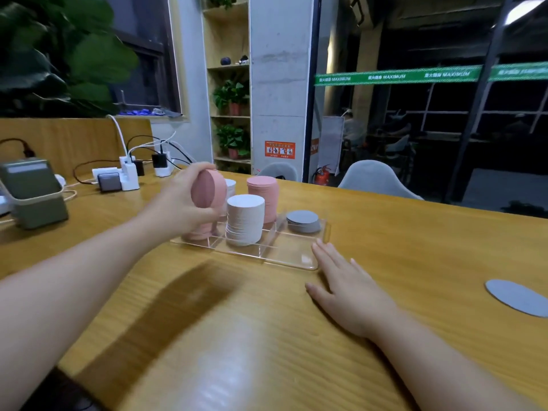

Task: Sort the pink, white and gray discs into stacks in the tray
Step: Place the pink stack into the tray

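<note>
Gripping pink discs point(209, 189), left hand point(189, 200)

In the clear tray point(308, 265) stand pink stacks point(263, 198), a white stack point(245, 219) and a low gray stack point(303, 221). Right of the tray, a gray disc point(517, 296) lies on the wood-grained yellow-brown desk point(415, 247).

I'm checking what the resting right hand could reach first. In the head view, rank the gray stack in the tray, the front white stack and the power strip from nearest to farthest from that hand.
From the right hand:
1. Gray stack, just beyond the fingertips, in the tray's right back compartment.
2. Front white stack, left of it, mid-tray.
3. Power strip, far left, at the table's back edge.
</note>
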`<state>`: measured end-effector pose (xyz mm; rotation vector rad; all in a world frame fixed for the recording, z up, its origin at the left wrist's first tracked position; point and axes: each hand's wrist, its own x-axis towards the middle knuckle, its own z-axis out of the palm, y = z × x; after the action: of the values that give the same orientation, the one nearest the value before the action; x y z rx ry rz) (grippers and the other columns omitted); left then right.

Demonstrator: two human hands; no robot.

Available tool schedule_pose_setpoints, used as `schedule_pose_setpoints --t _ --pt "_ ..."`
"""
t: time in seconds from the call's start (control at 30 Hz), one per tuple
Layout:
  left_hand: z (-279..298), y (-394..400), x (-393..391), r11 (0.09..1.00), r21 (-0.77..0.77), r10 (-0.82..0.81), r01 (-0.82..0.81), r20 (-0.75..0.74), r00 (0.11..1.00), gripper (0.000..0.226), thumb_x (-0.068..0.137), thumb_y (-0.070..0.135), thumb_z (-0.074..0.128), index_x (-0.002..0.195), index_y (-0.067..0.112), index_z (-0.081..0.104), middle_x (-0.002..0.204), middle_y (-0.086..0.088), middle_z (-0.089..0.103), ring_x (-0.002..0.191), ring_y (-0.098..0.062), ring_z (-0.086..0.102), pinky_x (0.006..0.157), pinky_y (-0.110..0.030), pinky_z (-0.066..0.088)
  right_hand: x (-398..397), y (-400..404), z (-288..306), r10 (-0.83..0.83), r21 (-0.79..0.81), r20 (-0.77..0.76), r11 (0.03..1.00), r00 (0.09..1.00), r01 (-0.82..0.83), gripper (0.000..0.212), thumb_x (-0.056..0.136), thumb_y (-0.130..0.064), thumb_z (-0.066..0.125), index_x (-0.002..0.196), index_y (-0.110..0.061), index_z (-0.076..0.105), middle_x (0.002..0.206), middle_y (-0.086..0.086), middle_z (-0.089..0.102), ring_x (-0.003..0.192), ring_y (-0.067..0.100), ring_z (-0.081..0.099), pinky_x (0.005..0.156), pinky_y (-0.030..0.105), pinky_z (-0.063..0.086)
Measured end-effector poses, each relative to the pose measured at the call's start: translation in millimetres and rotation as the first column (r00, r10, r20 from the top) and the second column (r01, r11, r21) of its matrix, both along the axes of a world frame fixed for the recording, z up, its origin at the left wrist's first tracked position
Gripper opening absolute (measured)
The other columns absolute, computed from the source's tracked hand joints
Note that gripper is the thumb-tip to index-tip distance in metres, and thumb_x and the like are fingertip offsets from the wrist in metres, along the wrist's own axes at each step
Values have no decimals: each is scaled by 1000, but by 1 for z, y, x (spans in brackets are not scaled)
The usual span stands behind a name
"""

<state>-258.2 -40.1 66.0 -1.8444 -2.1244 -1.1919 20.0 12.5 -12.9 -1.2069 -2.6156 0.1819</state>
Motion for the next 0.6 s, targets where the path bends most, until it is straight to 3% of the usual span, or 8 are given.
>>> schedule_pose_setpoints --t 0.23,0.5,0.6 --pt "24 19 -34 962 -237 96 -134 -165 982 72 73 31 75 134 30 38 122 -1 51 101 -23 51 78 -32 46 0 2 0 7 -41 37 999 999 -6 66 96 -48 28 147 -33 -12 152 -22 -19 141 -3 4 116 24 5" --pt "39 40 -55 816 -543 65 -197 -254 965 80 71 35 73 141 24 34 120 -3 48 101 -24 52 80 -32 44 -3 0 -2 6 -47 62 999 998 -3 67 97 -49 26 146 -33 -16 149 -24 -23 140 -5 3 116 23 5" --pt "39 47 -59 788 -586 57 -191 -239 969 78 72 27 72 140 25 35 119 -3 48 101 -24 53 71 -28 45 -3 0 -2 5 -43 70 999 998 -2 67 97 -49 25 145 -34 -18 148 -25 -25 140 -6 1 116 23 5"
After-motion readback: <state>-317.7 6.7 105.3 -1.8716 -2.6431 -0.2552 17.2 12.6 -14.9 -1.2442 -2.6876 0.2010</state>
